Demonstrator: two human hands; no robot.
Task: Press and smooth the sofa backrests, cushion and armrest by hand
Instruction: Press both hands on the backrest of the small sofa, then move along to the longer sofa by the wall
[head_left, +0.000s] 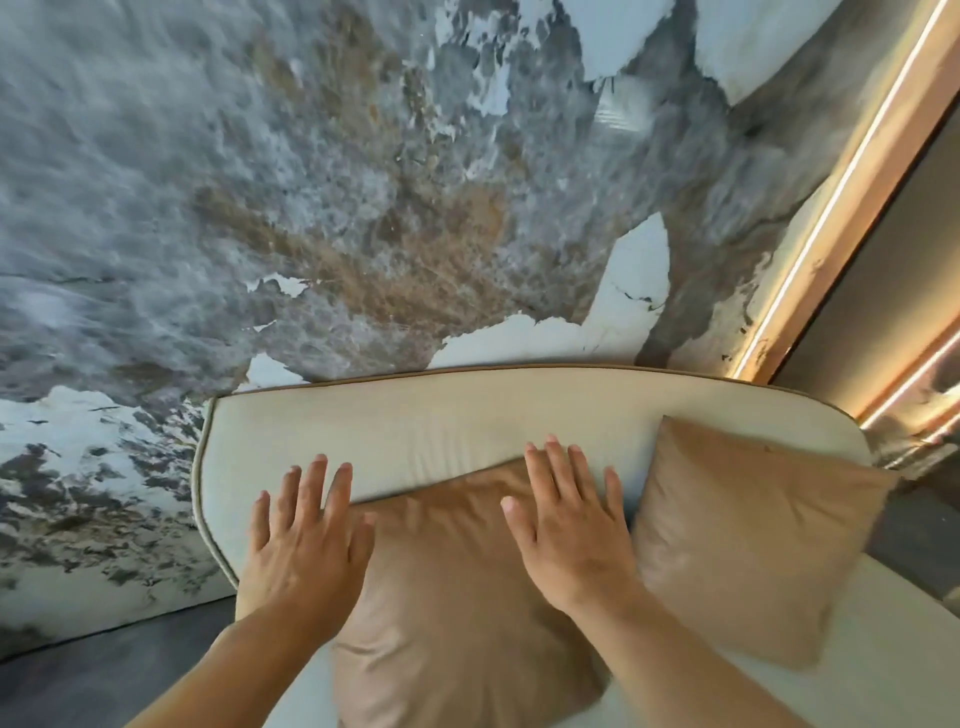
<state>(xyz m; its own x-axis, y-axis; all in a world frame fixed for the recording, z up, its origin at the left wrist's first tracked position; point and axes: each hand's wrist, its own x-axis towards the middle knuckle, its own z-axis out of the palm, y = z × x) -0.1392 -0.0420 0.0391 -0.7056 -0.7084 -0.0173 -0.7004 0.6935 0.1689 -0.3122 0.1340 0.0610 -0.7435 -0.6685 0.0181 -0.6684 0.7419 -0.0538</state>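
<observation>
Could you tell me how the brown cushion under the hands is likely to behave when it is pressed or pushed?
The brown cushion looks soft: its fabric creases near the right hand, so it should probably give rather than resist. It leans loosely against the backrest, so a sideways push from the left hand might slide or tip it.

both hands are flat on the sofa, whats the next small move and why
Probably press both palms down and sweep them outward. The left hand lies open across the left edge of the brown cushion and the cream backrest; the right hand lies spread on the cushion's upper right. The cushion fabric between them shows soft creases, so spreading apart should flatten it.
</observation>
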